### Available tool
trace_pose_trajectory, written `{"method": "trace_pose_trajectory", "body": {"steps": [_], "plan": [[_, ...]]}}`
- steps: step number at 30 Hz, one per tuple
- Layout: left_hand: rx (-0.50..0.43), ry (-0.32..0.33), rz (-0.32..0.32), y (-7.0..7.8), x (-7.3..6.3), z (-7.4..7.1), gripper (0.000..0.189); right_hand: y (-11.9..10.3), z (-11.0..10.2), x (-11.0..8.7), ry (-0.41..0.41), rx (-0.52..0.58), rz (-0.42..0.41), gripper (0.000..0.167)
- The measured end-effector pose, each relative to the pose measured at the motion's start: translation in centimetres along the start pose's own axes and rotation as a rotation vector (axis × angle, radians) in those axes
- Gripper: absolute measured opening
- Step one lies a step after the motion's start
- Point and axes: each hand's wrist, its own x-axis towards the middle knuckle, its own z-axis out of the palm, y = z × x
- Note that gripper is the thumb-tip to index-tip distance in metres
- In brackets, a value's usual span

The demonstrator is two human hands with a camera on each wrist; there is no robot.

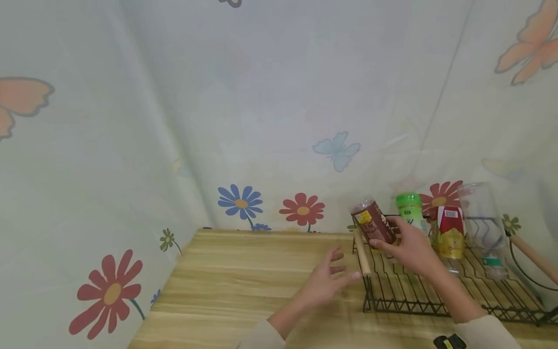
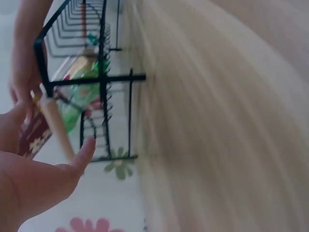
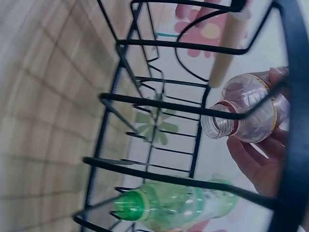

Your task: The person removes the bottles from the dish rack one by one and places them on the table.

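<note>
My right hand [image 1: 410,245] grips a clear plastic bottle with a maroon label [image 1: 374,224], tilted with its neck down, over the left end of a black wire rack [image 1: 405,306]. In the right wrist view the uncapped neck of this bottle [image 3: 246,108] points down past the rack's wires. My left hand [image 1: 324,283] is held with fingers spread and holds nothing, just left of the rack's wooden handle [image 1: 362,253]. Beside the right hand, a green bottle [image 1: 410,209] stands neck down in the rack.
A red and yellow bottle [image 1: 452,232] and a large clear bottle [image 1: 484,218] also stand in the rack. A second wooden handle [image 1: 534,257] is at its right end. The wooden table [image 1: 244,276] extends left, against a flower-printed curtain [image 1: 270,121].
</note>
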Motion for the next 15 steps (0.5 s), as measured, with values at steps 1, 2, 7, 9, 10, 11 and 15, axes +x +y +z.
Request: {"method": "trace_pose_trajectory", "body": {"steps": [1,2,7,9,10,11,15], "plan": [[0.008,0.001,0.011,0.2,-0.3,-0.8,0.087,-0.2,-0.2,-0.1,-0.002,0.006,-0.010,0.085],[0.017,0.006,0.026,0.4,-0.6,-1.7,0.087,-0.4,-0.4,-0.2,-0.002,0.006,-0.022,0.085],[0.122,0.032,0.123,2.5,-1.9,-5.7,0.089,-2.0,-1.2,-0.2,0.017,-0.034,-0.089,0.084],[0.195,0.041,0.159,3.7,-2.4,-6.8,0.091,-2.8,-1.4,-0.2,0.031,-0.065,-0.119,0.082],[0.234,0.045,0.173,4.4,-2.6,-7.2,0.091,-3.2,-1.5,-0.2,0.035,-0.072,-0.133,0.082],[0.269,0.049,0.191,5.0,-2.8,-7.6,0.092,-3.7,-1.6,-0.2,0.037,-0.077,-0.145,0.080],[0.428,0.084,0.252,7.1,-3.5,-8.5,0.095,-5.3,-1.7,-0.4,0.030,-0.081,-0.196,0.077]]}}
